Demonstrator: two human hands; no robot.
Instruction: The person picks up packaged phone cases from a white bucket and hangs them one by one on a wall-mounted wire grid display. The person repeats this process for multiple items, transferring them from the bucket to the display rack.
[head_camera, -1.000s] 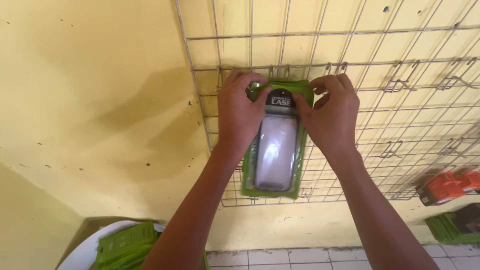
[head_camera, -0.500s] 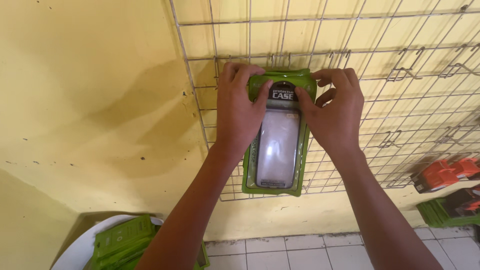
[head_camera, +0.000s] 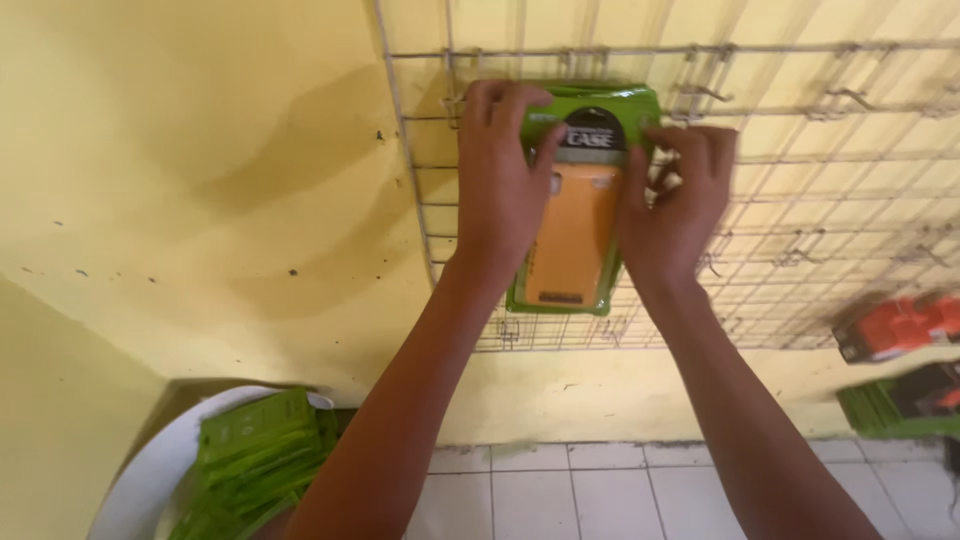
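A green packaged phone case (head_camera: 577, 235) with an orange case inside hangs against a wire grid rack (head_camera: 800, 200) on the yellow wall. My left hand (head_camera: 500, 190) grips the package's left side, fingers curled over its top edge. On the package's right side, my right hand (head_camera: 678, 205) pinches the upper corner. Both arms reach up from below. The top of the package sits at a row of metal hooks (head_camera: 700, 95).
A white tub (head_camera: 150, 470) holding several green packages (head_camera: 255, 450) sits at the lower left. Orange and green packaged items (head_camera: 900, 330) hang at the right of the rack. White tiled floor (head_camera: 560, 490) runs under the wall.
The package between my hands now shows an orange case where a pale one showed before. Both hands sit higher on the rack, closer to the top row of hooks.
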